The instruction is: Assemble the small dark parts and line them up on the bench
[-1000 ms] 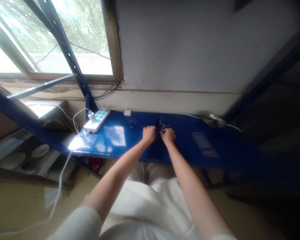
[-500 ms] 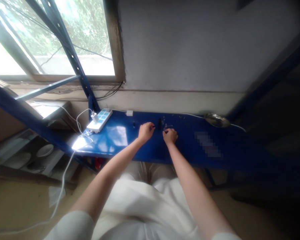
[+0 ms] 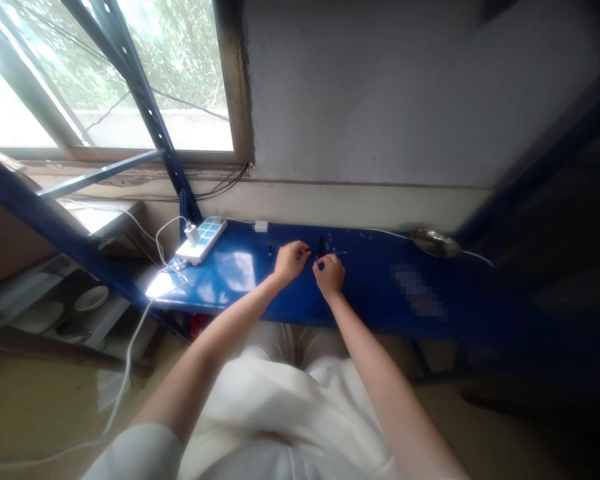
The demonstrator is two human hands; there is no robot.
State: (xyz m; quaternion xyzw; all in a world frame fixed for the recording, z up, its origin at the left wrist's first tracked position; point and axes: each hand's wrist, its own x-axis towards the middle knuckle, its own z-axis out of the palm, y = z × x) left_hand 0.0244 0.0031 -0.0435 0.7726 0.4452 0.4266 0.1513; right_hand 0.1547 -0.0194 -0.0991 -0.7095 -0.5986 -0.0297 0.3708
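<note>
Pinched a small dark piece [image 3: 309, 251] in fingertips of the left hand [image 3: 291, 262], over the blue table [image 3: 370, 283]; curled the right hand [image 3: 330, 274] just right, hold impossible to tell. Judged the piece light, stiff, best taken by one end; showed clear bits [image 3: 340, 253] on the far side.

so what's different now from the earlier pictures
The left hand has shifted left, and the right hand then moved left too, toward it. I can't tell whether anything was gripped or released. The power strip, white adapter and shiny oval object stayed put.
</note>
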